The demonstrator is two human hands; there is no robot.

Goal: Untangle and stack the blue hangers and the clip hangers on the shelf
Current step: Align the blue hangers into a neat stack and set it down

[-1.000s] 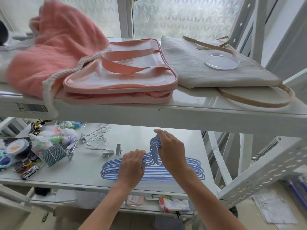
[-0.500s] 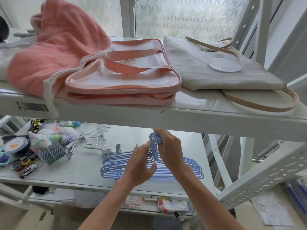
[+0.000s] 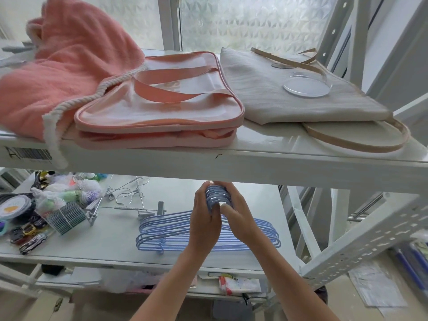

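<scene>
A stack of several blue hangers lies flat on the middle shelf, hooks pointing away from me. My left hand and my right hand close in from both sides on the bundled blue hooks, fingers curled round them. The metal clip hangers lie loosely tangled on the same shelf, behind and left of the blue stack, apart from both hands.
The upper shelf overhangs just above my hands and carries a pink towel, a pink bag and a beige bag. A pile of small items fills the middle shelf's left end. A perforated white bracket slants at right.
My left hand lifted off the hanger shoulders and moved up to the hooks, joining my right hand there. The blue stack has tightened into a neater pile.
</scene>
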